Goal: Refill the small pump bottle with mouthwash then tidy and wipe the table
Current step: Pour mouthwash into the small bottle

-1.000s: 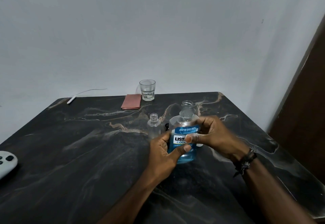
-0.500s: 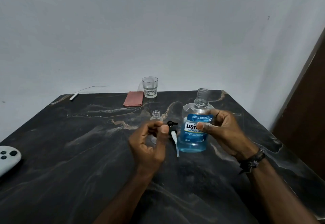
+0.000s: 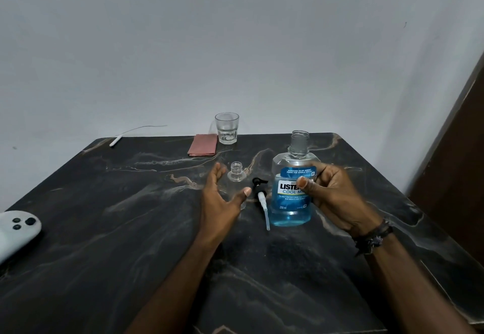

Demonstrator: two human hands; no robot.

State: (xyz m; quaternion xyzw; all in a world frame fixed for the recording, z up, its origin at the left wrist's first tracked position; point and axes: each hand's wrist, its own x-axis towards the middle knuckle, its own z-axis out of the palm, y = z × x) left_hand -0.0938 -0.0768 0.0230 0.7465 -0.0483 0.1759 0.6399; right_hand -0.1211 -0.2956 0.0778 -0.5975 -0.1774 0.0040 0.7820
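An uncapped bottle of blue mouthwash [image 3: 289,205] stands upright on the dark marble table [image 3: 131,229], and my right hand [image 3: 332,197] grips its right side. A small clear bottle [image 3: 237,176] without a cap stands just left of it. My left hand [image 3: 222,200] is spread around that small bottle, fingers behind and thumb in front; no firm grip shows. The pump head [image 3: 262,200], black top and white tube, lies flat between the two bottles.
A folded reddish cloth [image 3: 203,145] and an empty glass tumbler [image 3: 226,128] sit at the table's far edge. A white cable [image 3: 123,137] lies at the far left corner. A white device [image 3: 15,231] rests on the left edge. A dark door is at right.
My left hand let go of the mouthwash bottle and reached with spread fingers to the small bottle. My right hand shifted the mouthwash bottle to the right, uncovering the pump head.
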